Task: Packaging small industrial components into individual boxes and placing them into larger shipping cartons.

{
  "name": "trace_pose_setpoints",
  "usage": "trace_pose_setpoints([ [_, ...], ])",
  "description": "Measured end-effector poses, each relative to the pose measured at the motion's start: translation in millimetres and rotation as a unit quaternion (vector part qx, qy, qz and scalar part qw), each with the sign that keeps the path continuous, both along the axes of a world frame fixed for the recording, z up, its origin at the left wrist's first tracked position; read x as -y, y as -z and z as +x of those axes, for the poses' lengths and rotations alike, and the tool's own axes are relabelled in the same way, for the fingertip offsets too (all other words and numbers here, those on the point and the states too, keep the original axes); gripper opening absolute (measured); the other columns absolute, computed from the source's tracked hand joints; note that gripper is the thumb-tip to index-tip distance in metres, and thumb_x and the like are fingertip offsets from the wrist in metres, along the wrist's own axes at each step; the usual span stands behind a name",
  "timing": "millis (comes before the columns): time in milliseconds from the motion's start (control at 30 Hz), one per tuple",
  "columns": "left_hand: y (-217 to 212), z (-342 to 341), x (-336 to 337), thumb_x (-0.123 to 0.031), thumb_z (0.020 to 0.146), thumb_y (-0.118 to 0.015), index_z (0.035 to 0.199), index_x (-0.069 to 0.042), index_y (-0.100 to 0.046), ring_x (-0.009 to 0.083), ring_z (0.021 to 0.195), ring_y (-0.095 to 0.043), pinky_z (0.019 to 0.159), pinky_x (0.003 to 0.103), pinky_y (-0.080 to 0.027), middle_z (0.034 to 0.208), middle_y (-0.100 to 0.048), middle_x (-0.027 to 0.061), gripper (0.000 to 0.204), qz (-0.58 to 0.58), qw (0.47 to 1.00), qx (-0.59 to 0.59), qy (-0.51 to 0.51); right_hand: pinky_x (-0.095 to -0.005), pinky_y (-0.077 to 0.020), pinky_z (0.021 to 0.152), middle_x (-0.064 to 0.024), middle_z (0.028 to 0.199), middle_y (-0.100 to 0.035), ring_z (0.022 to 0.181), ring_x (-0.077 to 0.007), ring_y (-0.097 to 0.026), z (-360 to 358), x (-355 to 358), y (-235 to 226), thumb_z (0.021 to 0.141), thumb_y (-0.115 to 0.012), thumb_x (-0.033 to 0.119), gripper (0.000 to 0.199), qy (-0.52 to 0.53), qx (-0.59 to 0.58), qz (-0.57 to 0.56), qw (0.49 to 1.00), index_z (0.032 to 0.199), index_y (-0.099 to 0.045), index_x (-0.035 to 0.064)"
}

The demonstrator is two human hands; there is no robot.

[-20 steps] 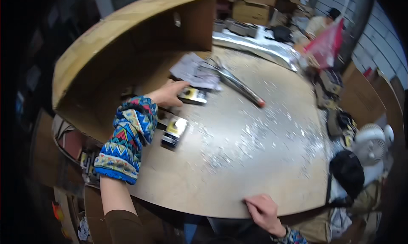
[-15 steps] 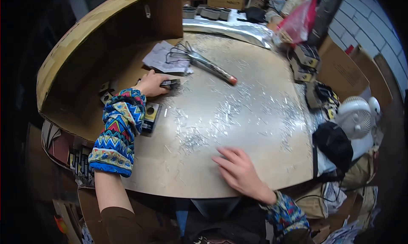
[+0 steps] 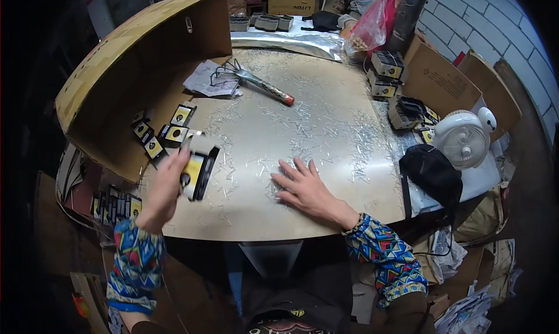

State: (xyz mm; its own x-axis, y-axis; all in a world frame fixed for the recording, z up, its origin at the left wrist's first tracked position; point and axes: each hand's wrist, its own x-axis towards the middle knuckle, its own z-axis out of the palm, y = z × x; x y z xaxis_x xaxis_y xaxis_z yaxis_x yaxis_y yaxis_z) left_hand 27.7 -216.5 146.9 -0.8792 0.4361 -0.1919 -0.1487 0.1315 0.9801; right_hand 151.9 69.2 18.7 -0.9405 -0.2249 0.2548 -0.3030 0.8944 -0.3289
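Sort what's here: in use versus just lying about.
In use:
left hand holding a small box
right hand flat on loose staples
more small boxes

Lying about:
whisk
fan
black bag
red bag

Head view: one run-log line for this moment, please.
left hand: holds small box | right hand: flat on metal table | loose staples scattered

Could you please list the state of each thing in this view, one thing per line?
Left hand: closed around a small box, lifted off the table.
Small box: open, tilted, held.
Right hand: flat, fingers spread on the metal tabletop.
Small staples: scattered loose over the tabletop.
Whisk-like tool: lying on its side.
Large cardboard box: open, on its side.
White fan: upright; running or not, cannot tell.
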Motion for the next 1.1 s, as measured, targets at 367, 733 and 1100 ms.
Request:
trace_pose_setpoints([
  [367, 136, 183, 72, -0.022, 0.099, -0.044, 0.127, -0.019, -0.048, 0.0168, 0.097, -0.064, 0.071, 0.038, -0.058, 0.115, -0.060, 0.0015, 0.028, 0.097, 0.939, 0.316, -0.089, -0.0479, -0.0308, 0.113, -0.0221, 0.143, -0.046, 0.135, -0.0365, -0.041, -2, -23, 7, 0.097, -0.057, 0.026, 0.040, 0.050, -0.018, -0.186, 0.981, 0.132, -0.055, 0.0061],
  [733, 223, 270, 15, -0.009, 0.089, -0.062, 0.104, -0.006, -0.059, 0.0047, 0.076, -0.053, 0.062, 0.020, -0.038, 0.086, -0.061, -0.0016, 0.015, 0.047, 0.942, 0.323, -0.080, -0.0505, -0.0309, 0.112, -0.0285, 0.140, -0.044, 0.136, -0.0418, -0.037, 66, 101, 7, 0.097, -0.053, 0.020, 0.046, 0.035, -0.041, -0.061, 0.997, 0.132, -0.046, -0.0096],
  [1100, 217, 277, 17, -0.006, 0.086, -0.058, 0.110, -0.005, -0.056, 0.0056, 0.081, -0.054, 0.065, 0.020, -0.042, 0.097, -0.061, 0.0004, 0.024, 0.146, 0.925, 0.331, -0.117, -0.0402, -0.0451, 0.100, -0.0170, 0.121, -0.062, 0.124, -0.0363, -0.051, 121, 100, -35, 0.082, -0.053, -0.010, 0.039, -0.011, 0.117, -0.331, 0.936, 0.118, -0.063, 0.0030],
])
